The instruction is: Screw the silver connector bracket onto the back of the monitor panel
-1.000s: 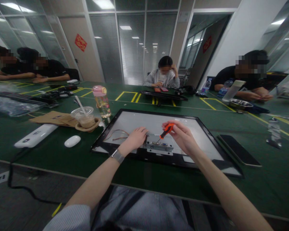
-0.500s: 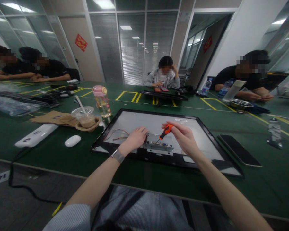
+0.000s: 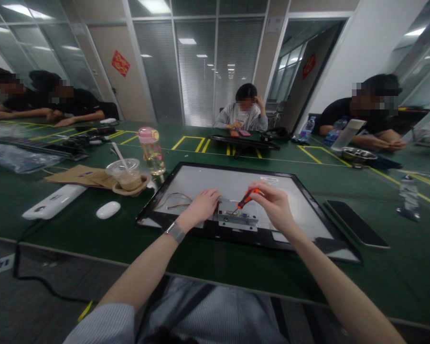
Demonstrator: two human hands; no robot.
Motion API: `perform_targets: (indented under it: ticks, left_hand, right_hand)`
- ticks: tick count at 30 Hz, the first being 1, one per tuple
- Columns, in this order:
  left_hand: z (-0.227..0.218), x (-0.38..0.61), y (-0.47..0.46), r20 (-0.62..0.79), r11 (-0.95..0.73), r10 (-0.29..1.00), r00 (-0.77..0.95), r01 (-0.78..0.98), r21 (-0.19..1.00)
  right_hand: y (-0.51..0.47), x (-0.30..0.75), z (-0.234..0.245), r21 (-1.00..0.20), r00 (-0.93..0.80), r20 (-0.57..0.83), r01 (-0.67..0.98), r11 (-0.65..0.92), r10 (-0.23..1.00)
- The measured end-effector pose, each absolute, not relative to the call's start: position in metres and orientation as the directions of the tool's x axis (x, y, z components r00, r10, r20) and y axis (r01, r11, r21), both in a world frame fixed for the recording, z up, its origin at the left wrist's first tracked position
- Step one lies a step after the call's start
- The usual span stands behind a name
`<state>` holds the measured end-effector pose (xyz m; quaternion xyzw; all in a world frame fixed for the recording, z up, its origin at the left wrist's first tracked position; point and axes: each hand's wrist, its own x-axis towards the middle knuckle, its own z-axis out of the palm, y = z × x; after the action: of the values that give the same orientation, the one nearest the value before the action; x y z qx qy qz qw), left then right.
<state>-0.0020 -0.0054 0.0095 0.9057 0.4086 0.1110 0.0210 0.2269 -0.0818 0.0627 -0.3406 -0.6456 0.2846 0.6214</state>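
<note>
Two bare hands work well apart from each other over a black-framed panel [image 3: 208, 177], which lies flat on a green table [image 3: 103, 243] just in from the near edge. A metal bracket [image 3: 238, 219] with connectors sits by the middle of the panel's near edge. The right hand [image 3: 275, 203] is clamped on an orange-and-black screwdriver [image 3: 244, 198], thumb and fingers around its handle; the shaft slants down and left to the bracket, though whether the tip sits on a screw is too small to tell. The left hand [image 3: 202, 204], with a watch [image 3: 175, 232] at the wrist, lies palm down at the bracket's left end; I cannot tell whether its fingers grip the metal or just rest there. Thin wires [image 3: 178, 197] lie toward the panel's left edge. A dark phone [image 3: 356, 223] lies beside the panel's right edge. Left of the panel is a white rounded case [image 3: 108, 210], and near its far left corner stand a plastic cup [image 3: 123, 168] and a pink-lidded bottle [image 3: 151, 153].
</note>
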Motion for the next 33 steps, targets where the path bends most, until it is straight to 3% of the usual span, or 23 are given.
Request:
perform_targets:
  ticks: [5, 9, 16, 22, 28, 33]
  left_hand:
    - [0.01, -0.001, -0.006, 0.186, -0.662, 0.747, 0.638, 0.74, 0.119]
    - [0.009, -0.001, -0.005, 0.187, -0.659, 0.749, 0.635, 0.743, 0.115]
    - [0.008, -0.002, -0.005, 0.189, -0.661, 0.747, 0.637, 0.742, 0.113]
    - [0.008, -0.002, -0.005, 0.186, -0.667, 0.742, 0.644, 0.737, 0.11]
    - [0.007, -0.002, -0.004, 0.187, -0.677, 0.733, 0.654, 0.728, 0.107]
    - [0.006, -0.001, -0.004, 0.195, -0.673, 0.736, 0.648, 0.731, 0.111]
  right_hand:
    - [-0.087, 0.225, 0.066, -0.755, -0.016, 0.642, 0.162, 0.635, 0.767]
    - [-0.088, 0.225, 0.064, -0.805, -0.122, 0.58, 0.07, 0.59, 0.805]
    - [-0.083, 0.227, 0.059, -0.665, 0.006, 0.718, 0.303, 0.683, 0.696]
    - [-0.091, 0.221, 0.06, -0.737, -0.146, 0.643, 0.152, 0.659, 0.752]
    - [-0.083, 0.224, 0.054, -0.678, -0.025, 0.701, 0.283, 0.678, 0.712]
    - [-0.087, 0.224, 0.059, -0.678, -0.096, 0.691, 0.259, 0.688, 0.716]
